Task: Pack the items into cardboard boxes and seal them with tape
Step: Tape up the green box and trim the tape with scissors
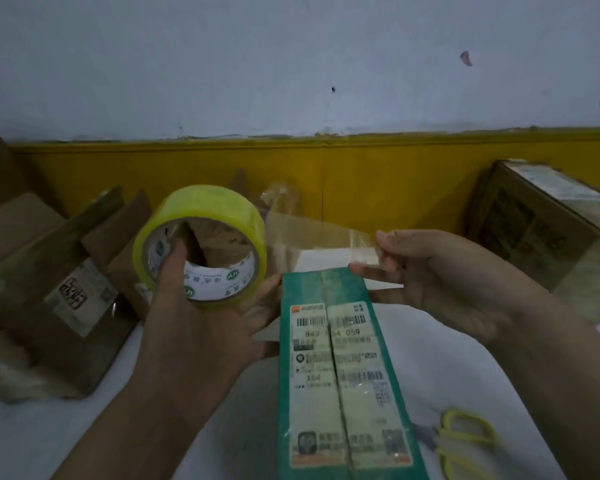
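– Sealing is the step in hand, I'd say. The left hand (194, 306) grips the tape roll (201, 202), fingers hooked through its core. The right hand (440, 282) pinches the free end of the clear strip (319, 237), and it's stretched taut between the two.

– And the target sits right beneath. The green box (340, 375) stands on the white bench (49, 438) between the hands. Its flaps are folded shut, and their seam runs down the middle through a shipping label.

– Anything showing inside?

– Nothing. It's closed, so I can't tell what it holds. Packing looks finished for this one, taping not: the strip hangs above the far end, not yet stuck down.

– So what does the next move call for?

– Lowering that strip onto the far edge and lining it up with the seam. Then it needs pressing flat while the roll travels back toward the body. Let it go slack and it could wrinkle or cling to itself. After that comes a cut, and the yellow scissors (465, 441) lie on the bench just right of the box, neither hand on them.

– Other containers?

– Brown boxes (59, 289) are crowded at the left, one of them labelled, contents hidden. Another brown carton (541, 223) sits back right, closed, with a label on top.
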Demonstrator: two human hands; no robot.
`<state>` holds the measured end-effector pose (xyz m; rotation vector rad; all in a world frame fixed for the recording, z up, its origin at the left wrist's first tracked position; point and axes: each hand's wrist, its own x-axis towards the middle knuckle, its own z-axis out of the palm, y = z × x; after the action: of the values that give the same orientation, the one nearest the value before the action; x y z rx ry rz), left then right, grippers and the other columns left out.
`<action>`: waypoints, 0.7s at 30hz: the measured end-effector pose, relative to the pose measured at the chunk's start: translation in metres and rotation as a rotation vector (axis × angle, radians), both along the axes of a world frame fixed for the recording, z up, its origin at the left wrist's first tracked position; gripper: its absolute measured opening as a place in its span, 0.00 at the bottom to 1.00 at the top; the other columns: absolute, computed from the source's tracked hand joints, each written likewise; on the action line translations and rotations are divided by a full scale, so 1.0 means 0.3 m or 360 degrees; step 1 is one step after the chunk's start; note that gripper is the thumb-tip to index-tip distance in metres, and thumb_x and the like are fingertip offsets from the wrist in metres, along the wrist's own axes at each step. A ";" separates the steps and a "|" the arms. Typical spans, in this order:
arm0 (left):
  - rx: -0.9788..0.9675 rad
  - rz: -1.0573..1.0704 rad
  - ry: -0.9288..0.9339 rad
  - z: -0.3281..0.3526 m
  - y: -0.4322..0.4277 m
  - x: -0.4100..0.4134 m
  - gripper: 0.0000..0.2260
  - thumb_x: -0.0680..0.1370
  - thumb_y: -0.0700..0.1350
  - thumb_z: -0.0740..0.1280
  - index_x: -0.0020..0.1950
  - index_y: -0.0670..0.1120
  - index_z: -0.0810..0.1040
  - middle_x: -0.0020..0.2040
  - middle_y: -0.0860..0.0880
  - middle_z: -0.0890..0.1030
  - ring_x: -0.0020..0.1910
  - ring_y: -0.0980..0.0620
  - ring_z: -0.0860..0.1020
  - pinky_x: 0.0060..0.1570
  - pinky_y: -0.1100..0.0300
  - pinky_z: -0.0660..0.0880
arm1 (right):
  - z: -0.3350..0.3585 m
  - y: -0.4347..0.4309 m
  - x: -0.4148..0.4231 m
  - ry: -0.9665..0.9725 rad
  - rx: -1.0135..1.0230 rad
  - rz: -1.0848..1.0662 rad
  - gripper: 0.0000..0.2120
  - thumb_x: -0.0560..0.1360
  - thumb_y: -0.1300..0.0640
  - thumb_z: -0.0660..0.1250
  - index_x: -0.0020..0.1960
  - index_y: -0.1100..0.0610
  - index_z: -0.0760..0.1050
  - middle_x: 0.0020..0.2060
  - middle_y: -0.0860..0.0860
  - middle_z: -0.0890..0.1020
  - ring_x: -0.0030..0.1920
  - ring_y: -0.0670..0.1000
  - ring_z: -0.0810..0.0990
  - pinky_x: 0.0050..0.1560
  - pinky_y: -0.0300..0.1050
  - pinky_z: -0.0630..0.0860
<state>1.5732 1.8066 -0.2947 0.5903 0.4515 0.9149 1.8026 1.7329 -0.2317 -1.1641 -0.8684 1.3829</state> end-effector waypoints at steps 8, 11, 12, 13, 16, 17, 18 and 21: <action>0.0264 0.0275 0.0371 0.067 -0.103 -0.070 0.27 0.79 0.69 0.52 0.67 0.55 0.79 0.63 0.48 0.82 0.58 0.45 0.83 0.61 0.36 0.72 | 0.013 -0.092 -0.020 -0.0360 0.0056 -0.0100 0.14 0.78 0.56 0.66 0.34 0.55 0.72 0.32 0.52 0.77 0.52 0.53 0.83 0.63 0.60 0.75; 0.0499 0.0633 0.0342 0.090 -0.108 -0.052 0.18 0.84 0.57 0.52 0.62 0.56 0.79 0.58 0.56 0.84 0.58 0.54 0.82 0.60 0.51 0.77 | 0.021 -0.115 0.000 -0.0524 0.0080 -0.0081 0.11 0.76 0.54 0.68 0.37 0.56 0.76 0.32 0.51 0.79 0.44 0.50 0.82 0.60 0.57 0.78; 0.0523 0.0664 0.0293 0.091 -0.113 -0.053 0.19 0.85 0.54 0.53 0.54 0.55 0.84 0.53 0.56 0.85 0.56 0.55 0.82 0.57 0.55 0.79 | 0.020 -0.123 0.006 -0.0534 0.0076 -0.0051 0.09 0.75 0.54 0.69 0.38 0.57 0.77 0.32 0.51 0.79 0.40 0.49 0.81 0.57 0.55 0.80; 0.0542 0.0681 0.0271 0.094 -0.117 -0.059 0.20 0.84 0.51 0.56 0.46 0.55 0.87 0.49 0.56 0.86 0.54 0.55 0.82 0.54 0.58 0.79 | 0.020 -0.129 0.011 -0.0549 0.0068 -0.0035 0.09 0.75 0.53 0.70 0.40 0.58 0.78 0.32 0.50 0.79 0.37 0.47 0.80 0.54 0.52 0.82; 0.0664 0.0729 0.0418 0.095 -0.115 -0.077 0.17 0.80 0.48 0.61 0.36 0.56 0.86 0.39 0.58 0.84 0.45 0.58 0.82 0.56 0.57 0.78 | 0.017 -0.138 0.019 -0.0701 0.0045 -0.0049 0.08 0.75 0.53 0.70 0.41 0.57 0.80 0.31 0.49 0.80 0.33 0.45 0.76 0.40 0.44 0.82; 0.0641 0.0754 0.0472 0.098 -0.108 -0.077 0.16 0.81 0.47 0.60 0.38 0.55 0.84 0.37 0.58 0.83 0.42 0.59 0.81 0.56 0.56 0.77 | 0.016 -0.140 0.020 -0.0758 0.0037 -0.0053 0.09 0.76 0.53 0.70 0.40 0.57 0.81 0.31 0.48 0.79 0.32 0.45 0.75 0.36 0.41 0.80; 0.0575 0.0787 0.0522 0.103 -0.099 -0.076 0.15 0.83 0.47 0.59 0.40 0.53 0.79 0.35 0.57 0.81 0.38 0.59 0.80 0.54 0.57 0.77 | 0.014 -0.145 0.023 -0.0803 0.0026 -0.0050 0.09 0.76 0.53 0.70 0.40 0.57 0.81 0.30 0.48 0.79 0.31 0.44 0.74 0.34 0.39 0.78; 0.0295 0.0879 0.0564 0.105 -0.073 -0.090 0.16 0.85 0.45 0.56 0.37 0.48 0.62 0.33 0.51 0.63 0.30 0.54 0.65 0.47 0.54 0.72 | 0.003 -0.168 0.037 -0.0851 -0.0006 -0.0012 0.10 0.76 0.54 0.69 0.38 0.57 0.79 0.29 0.48 0.77 0.29 0.44 0.71 0.29 0.37 0.75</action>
<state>1.5463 1.7847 -0.2633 0.8217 0.8823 1.3947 1.8138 1.6825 -0.2308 -1.5711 -1.2293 1.0758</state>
